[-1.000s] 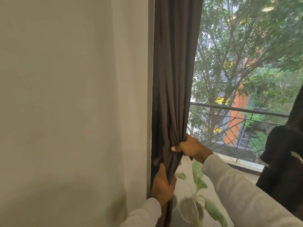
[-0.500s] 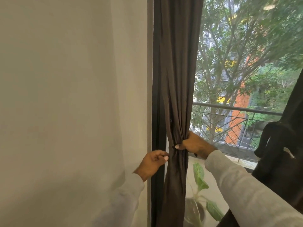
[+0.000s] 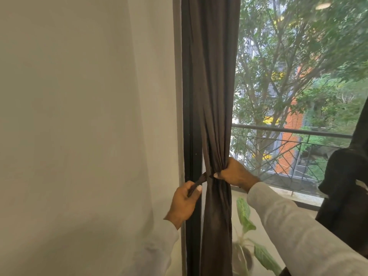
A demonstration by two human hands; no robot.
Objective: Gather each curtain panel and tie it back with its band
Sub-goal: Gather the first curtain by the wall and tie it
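Note:
A dark brown curtain panel point(image 3: 215, 96) hangs gathered into a narrow bundle beside the black window frame point(image 3: 189, 116). My right hand point(image 3: 233, 173) grips the bundle at its pinched waist from the window side. My left hand point(image 3: 185, 202) pinches the end of a dark band point(image 3: 199, 181) that runs up and right toward the waist of the bundle. A second dark curtain panel point(image 3: 346, 196) sits bunched at the right edge of the view.
A cream wall point(image 3: 79, 136) fills the left half. A potted plant with green leaves point(image 3: 247, 218) stands on the floor just right of the curtain's lower part. Outside the glass are a balcony railing point(image 3: 288, 132) and trees.
My left hand came off the lower curtain, rose to the left of the bundle and now holds the band. My right hand kept its grip at the waist, and the bundle got narrower.

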